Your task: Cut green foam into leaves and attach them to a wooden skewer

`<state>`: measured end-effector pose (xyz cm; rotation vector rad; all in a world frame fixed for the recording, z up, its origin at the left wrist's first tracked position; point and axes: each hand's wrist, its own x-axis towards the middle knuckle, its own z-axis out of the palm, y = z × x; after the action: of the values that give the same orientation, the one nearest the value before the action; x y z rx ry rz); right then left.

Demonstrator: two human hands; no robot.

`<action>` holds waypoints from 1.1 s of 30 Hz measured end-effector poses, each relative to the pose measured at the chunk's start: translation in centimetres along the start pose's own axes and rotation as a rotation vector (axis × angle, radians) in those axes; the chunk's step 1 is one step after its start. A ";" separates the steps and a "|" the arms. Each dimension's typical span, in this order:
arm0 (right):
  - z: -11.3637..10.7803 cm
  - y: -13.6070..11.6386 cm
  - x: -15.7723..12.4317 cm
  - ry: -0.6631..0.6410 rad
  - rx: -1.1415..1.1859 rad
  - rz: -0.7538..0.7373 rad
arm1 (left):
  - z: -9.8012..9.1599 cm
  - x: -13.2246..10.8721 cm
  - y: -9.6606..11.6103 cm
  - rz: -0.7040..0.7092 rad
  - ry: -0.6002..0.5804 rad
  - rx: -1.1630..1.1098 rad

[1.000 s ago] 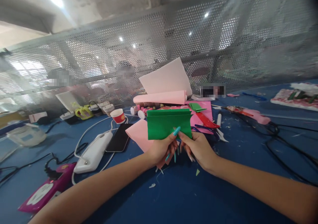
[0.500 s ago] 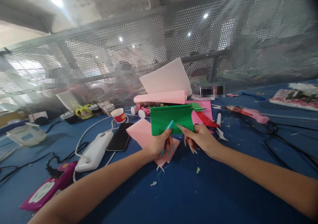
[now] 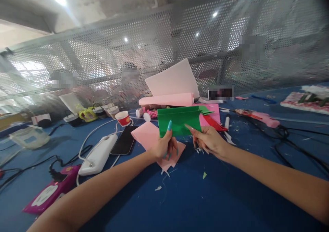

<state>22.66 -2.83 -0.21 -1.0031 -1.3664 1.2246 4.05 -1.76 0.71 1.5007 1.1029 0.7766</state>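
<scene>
A folded green foam sheet (image 3: 180, 120) is held upright above the blue table (image 3: 195, 201). My left hand (image 3: 164, 146) pinches its lower left edge, thumb on the front face. My right hand (image 3: 209, 141) grips its lower right corner, thumb pressed on the sheet. Beneath the hands lies a pale pink foam piece (image 3: 151, 139). Behind the green sheet lie a pink roll (image 3: 167, 100), a bright pink sheet (image 3: 212, 113) and red scissors (image 3: 214, 124).
A black phone (image 3: 124, 141), a white charger block (image 3: 97, 154) with cables and a magenta device (image 3: 50, 194) lie to the left. A red paper cup (image 3: 123, 118) stands behind them. A pink glue gun (image 3: 259, 117) and black cables lie to the right. A perforated metal screen (image 3: 231, 39) backs the table.
Both hands have carried the green sheet away from me and slightly right. The sheet now stands further back, over the pink pieces.
</scene>
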 end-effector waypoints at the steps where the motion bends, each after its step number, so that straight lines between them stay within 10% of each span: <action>1: 0.0 0.1 0.0 0.004 -0.003 0.002 | -0.1 0.0 0.0 0.017 -0.011 0.010; 8: -0.6 -0.6 0.0 -0.016 -0.066 -0.024 | -1.1 0.4 -0.3 0.135 -0.084 -0.015; 17: -2.4 -2.0 0.9 0.099 0.119 -0.179 | -1.0 0.4 -1.2 0.166 -0.530 -0.116; 24: -2.8 -1.5 1.0 0.179 -0.108 -0.187 | -2.5 1.6 1.6 0.465 -0.110 -0.215; 33: -2.0 -1.8 0.7 0.208 -0.093 -0.322 | -3.7 2.1 3.1 0.604 0.101 0.276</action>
<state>24.63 -2.06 1.62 -0.9047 -1.3664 0.8017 2.17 1.56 4.41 2.0914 0.8512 1.1529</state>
